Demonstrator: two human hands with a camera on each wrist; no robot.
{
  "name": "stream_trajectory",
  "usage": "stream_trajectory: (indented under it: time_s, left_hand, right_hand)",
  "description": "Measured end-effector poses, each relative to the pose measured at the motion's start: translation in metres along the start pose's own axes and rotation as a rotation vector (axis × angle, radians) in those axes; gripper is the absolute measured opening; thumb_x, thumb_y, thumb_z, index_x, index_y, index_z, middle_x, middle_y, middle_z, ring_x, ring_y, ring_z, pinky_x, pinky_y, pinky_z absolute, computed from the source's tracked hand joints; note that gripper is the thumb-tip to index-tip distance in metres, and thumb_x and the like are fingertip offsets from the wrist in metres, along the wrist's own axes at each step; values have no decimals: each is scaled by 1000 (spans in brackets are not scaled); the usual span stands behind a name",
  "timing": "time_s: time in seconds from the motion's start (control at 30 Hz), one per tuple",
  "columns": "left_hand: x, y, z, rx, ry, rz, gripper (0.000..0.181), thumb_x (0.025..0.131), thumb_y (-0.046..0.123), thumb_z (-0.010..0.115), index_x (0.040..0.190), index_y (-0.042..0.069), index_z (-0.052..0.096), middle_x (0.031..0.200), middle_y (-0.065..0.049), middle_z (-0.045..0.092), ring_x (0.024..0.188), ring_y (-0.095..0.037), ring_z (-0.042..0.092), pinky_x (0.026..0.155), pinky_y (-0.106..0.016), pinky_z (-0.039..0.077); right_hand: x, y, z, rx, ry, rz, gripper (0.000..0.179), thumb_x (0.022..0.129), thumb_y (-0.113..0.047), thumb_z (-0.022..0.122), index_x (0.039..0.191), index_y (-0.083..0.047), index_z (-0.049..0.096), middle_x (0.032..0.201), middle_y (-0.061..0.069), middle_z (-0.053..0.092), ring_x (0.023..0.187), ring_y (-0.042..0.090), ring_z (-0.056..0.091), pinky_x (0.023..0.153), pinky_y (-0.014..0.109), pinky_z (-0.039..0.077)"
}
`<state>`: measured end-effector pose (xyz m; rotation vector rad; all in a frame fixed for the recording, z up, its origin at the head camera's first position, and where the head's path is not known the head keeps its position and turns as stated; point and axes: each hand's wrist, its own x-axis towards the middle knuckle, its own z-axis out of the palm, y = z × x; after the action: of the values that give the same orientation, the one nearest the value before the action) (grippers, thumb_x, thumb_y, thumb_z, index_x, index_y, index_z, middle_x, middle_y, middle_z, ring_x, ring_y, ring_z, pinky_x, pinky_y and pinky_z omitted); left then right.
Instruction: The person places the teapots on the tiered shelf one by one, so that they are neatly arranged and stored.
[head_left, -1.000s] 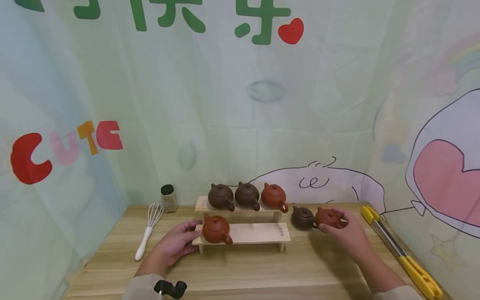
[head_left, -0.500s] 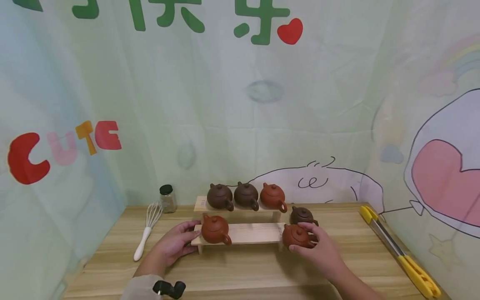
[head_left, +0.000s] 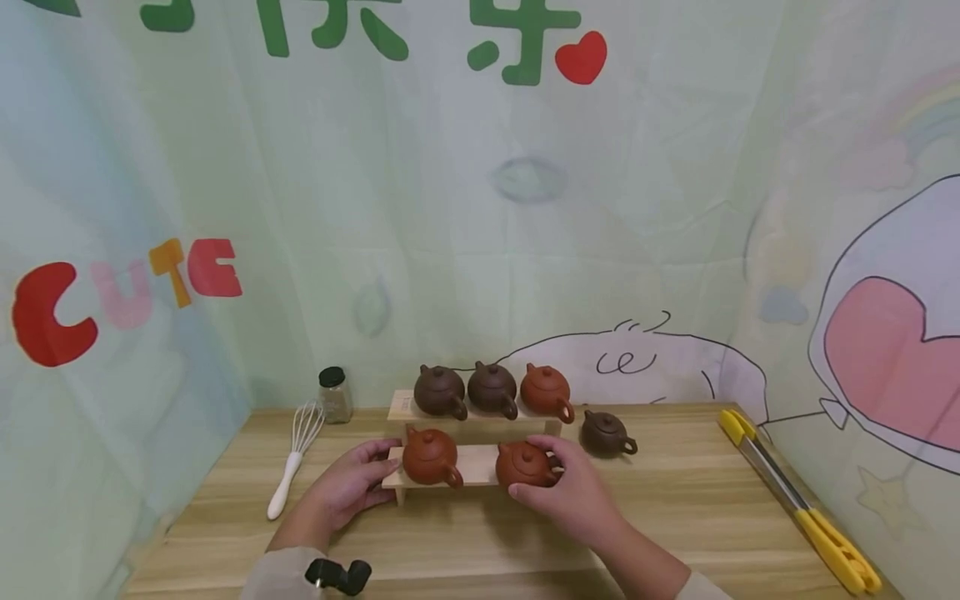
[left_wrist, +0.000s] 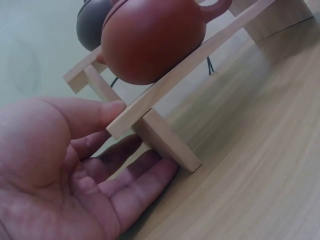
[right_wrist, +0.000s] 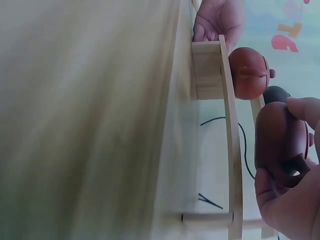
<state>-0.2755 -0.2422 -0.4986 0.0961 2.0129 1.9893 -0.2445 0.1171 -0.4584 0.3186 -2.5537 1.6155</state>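
Note:
My right hand grips a reddish-brown clay teapot by its sides, thumb in front and fingers behind. In the right wrist view a narrow gap shows between this teapot and the stand's top board. My left hand holds the left end of the low wooden stand; its thumb is at the board's end, its fingers against the leg. Another reddish teapot sits on the stand's left part. On the raised back shelf stand two dark teapots and one reddish teapot.
One dark teapot is on the wooden table, right of the stand. Yellow-handled tongs lie along the right side. At left are a white-handled whisk and a black-lidded jar. A printed cloth hangs behind.
My right hand has carried the reddish teapot leftward from beside the dark teapot on the table to over the right part of the front stand. My left hand has stayed at the stand's end.

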Motion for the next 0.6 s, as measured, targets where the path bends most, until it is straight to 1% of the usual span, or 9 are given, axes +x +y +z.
stream_trajectory:
  time_s: [0.07, 0.2, 0.3, 0.4, 0.5, 0.6]
  left_hand:
    - [0, 1, 0, 3, 3, 1, 61, 110, 21, 60, 160, -4, 36, 174, -29, 20, 135, -21, 57, 105, -48, 58]
    - [-1, 1, 0, -3, -5, 3, 62, 110, 20, 60, 160, -5, 34, 172, -30, 23, 127, -17, 62, 103, -46, 59]
    - [-1, 1, 0, -5, -2, 1, 62, 109, 20, 61, 160, -5, 34, 172, -30, 22, 127, -17, 62, 103, -45, 59]
    - [-1, 0, -1, -1, -3, 3, 63, 109, 20, 60, 160, -5, 33, 173, -31, 20, 129, -18, 61, 104, -46, 59]
    - [0, 0, -1, 1, -1, 3, 63, 110, 20, 60, 160, -5, 33, 173, -30, 20, 131, -19, 60, 104, -46, 58]
    - [0, 0, -1, 3, 4, 3, 62, 109, 21, 60, 160, -4, 35, 174, -30, 19, 133, -20, 58, 104, -47, 58]
  right_hand:
    - [7, -3, 7, 2, -23, -7, 69, 74, -26, 98, 135, -15, 69, 127, 9, 68, 109, 18, 66, 89, 31, 57]
    - [20, -7, 18, -4, -74, -29, 69, 77, -28, 97, 138, -11, 68, 126, 9, 71, 110, 19, 68, 94, 37, 56]
    - [26, -10, 26, -20, -89, -37, 69, 78, -29, 97, 138, -10, 69, 125, 7, 73, 110, 18, 69, 97, 39, 57]
    - [31, -10, 34, -35, -75, -35, 70, 78, -30, 97, 138, -8, 68, 124, 8, 75, 110, 19, 70, 97, 41, 57]
    - [34, -11, 40, -60, -47, -37, 70, 78, -31, 97, 138, -8, 69, 128, 11, 72, 115, 24, 68, 100, 44, 57]
    - [34, -11, 44, -118, -11, -40, 70, 77, -35, 97, 137, -12, 70, 131, 14, 68, 119, 28, 64, 102, 48, 55]
